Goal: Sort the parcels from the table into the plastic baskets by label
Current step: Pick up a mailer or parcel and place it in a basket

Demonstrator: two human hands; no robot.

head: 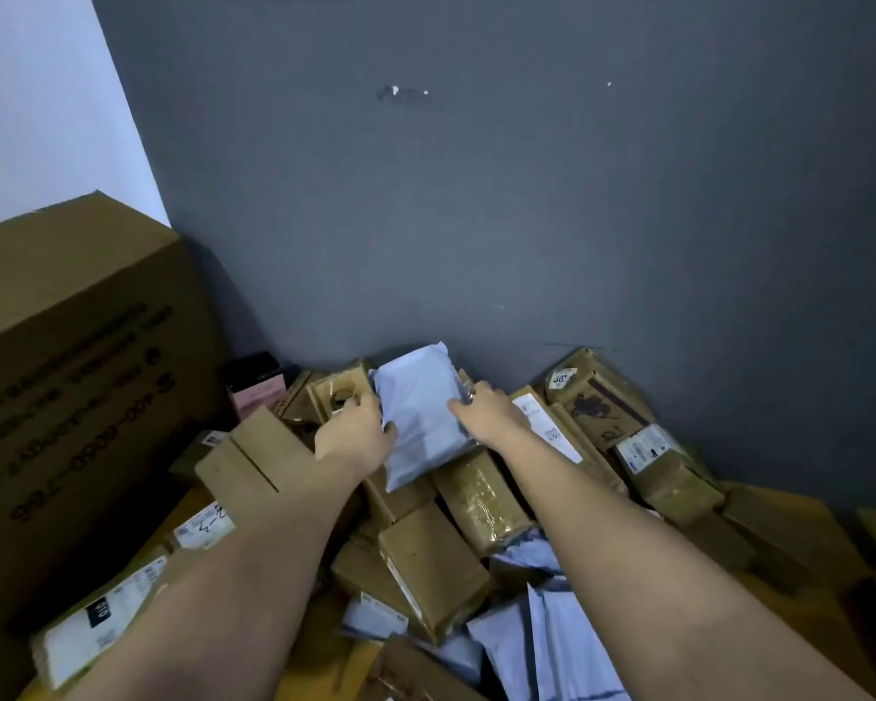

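Note:
A pale grey plastic mailer parcel point(418, 412) lies tilted on top of a heap of parcels against the dark wall. My left hand point(352, 433) grips its left edge, thumb on top. My right hand point(489, 411) grips its right edge. Around it lie several brown cardboard parcels point(428, 564) with white labels, and a tape-wrapped brown parcel point(484, 500) sits just below the mailer. No basket is in view.
A large brown carton point(72, 356) stands at the left. A small pink and black box point(256, 389) sits behind the heap. More grey mailers point(552, 645) lie at the front. The wooden table point(790, 523) shows at the right, and the dark wall point(476, 194) closes off the back.

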